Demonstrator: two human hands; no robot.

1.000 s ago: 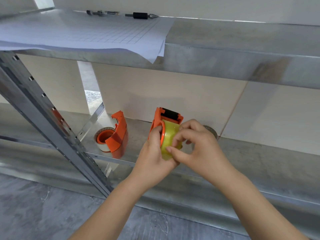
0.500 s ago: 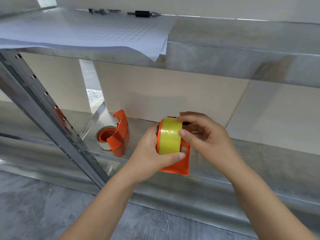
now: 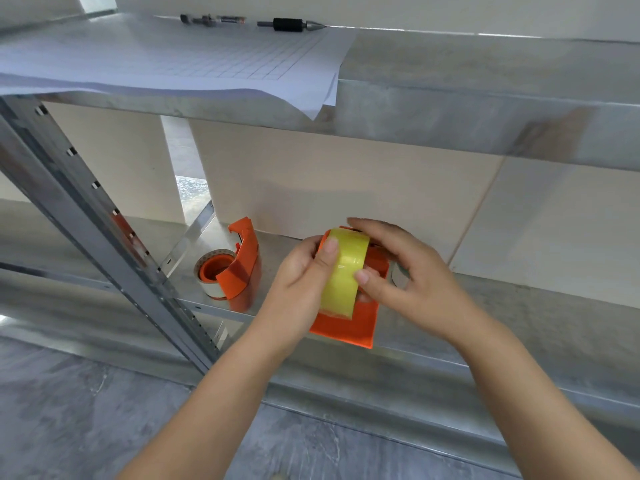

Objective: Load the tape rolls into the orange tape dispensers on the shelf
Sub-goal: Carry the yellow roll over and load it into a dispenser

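Both hands hold 1 orange dispenser (image 3: 349, 327) w/ yellow tape roll (image 3: 344, 271) seated in it, above lower shelf (image 3: 519, 317) front edge. Left hand (image 3: 298, 275) wraps roll's left side, thumb on top. Right hand (image 3: 408, 275) pinches roll, thumb on its face. 2nd dispenser (image 3: 242, 268), already loaded, stands on shelf to the left.

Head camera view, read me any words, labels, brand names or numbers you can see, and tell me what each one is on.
None can be read.
Grid paper on the upper shelf: only printed lines, no text.
Pen-like tool behind it: a label band, too small and blurred to read.
Yellow tape roll and held orange tape dispenser: no print visible.
Second orange dispenser on the lower shelf: no legible marking.
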